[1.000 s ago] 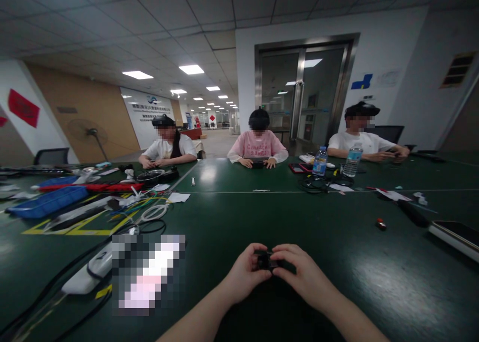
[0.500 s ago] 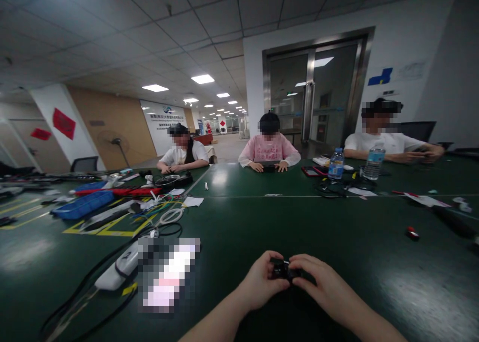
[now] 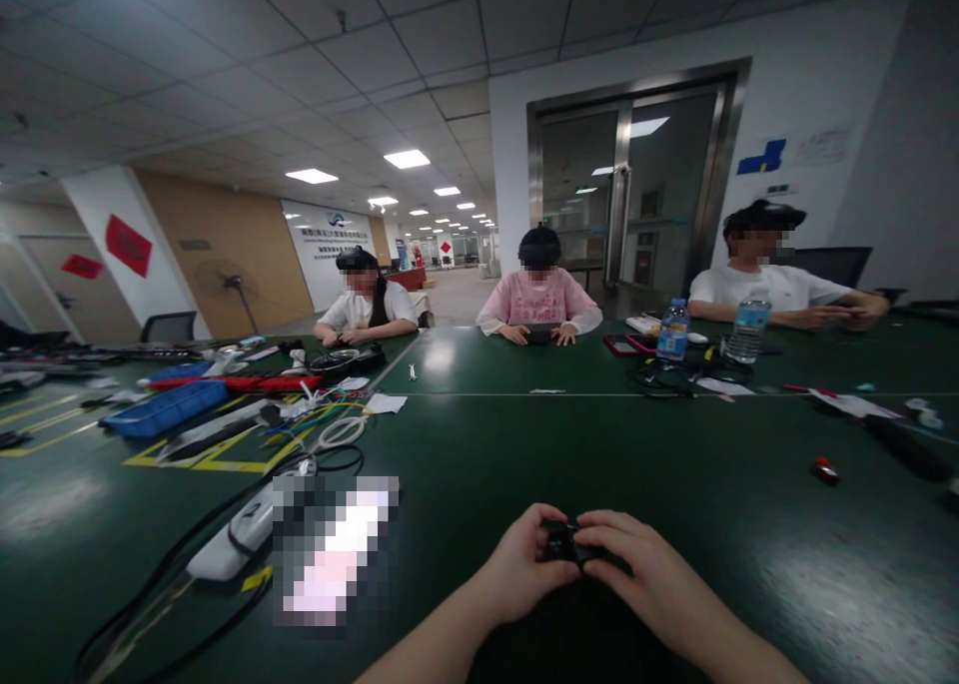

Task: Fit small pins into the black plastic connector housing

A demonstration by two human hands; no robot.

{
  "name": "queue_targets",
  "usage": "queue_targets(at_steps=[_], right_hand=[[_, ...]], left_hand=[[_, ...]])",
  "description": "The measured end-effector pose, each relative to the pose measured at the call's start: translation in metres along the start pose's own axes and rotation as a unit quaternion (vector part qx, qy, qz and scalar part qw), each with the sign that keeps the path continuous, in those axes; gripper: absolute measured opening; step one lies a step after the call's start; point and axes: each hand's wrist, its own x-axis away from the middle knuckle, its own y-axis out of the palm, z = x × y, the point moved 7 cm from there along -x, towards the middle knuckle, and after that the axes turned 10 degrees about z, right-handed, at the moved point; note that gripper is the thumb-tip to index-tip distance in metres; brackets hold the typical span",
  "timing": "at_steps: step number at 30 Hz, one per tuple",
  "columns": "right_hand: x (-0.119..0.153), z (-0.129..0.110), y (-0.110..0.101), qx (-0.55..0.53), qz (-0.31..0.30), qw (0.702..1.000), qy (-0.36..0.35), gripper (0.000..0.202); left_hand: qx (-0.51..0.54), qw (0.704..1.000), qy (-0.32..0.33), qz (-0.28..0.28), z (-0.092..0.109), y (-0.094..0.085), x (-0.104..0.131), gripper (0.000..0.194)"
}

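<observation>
Between my two hands is a small, glossy black object (image 3: 561, 541), just above the near part of the green table. Its kind is hard to make out, since fingers cover much of it. My left hand (image 3: 520, 562) grips its left end, thumb below and fingers above. From the right, my right hand (image 3: 625, 554) pinches the other end with thumb and fingertips. To the left of my hands lies a flat rectangle (image 3: 341, 554) that is blurred out.
A white power strip (image 3: 240, 534) with cables and a blue tray (image 3: 166, 408) are at left. A red-and-black small object (image 3: 825, 470) lies at right. Bottles (image 3: 672, 330) stand farther back. Three people sit across the green table (image 3: 479, 454).
My right hand's fingers have shifted slightly left over the black object. Both hands keep their hold, and the other things stay where they were.
</observation>
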Motion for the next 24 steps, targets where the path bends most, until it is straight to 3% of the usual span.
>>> queue_targets(at_steps=[12,24], right_hand=[[0.0015,0.004,-0.0001,-0.121,-0.037,0.99,0.057,0.036],[-0.0015,-0.0005,-0.0003,-0.132,-0.007,0.99,0.059,0.02]], left_hand=[[0.039,0.999,-0.018,-0.008,0.0029,-0.0012,0.0018,0.051],[0.042,0.999,-0.02,-0.022,0.006,0.0014,0.0042,0.048]])
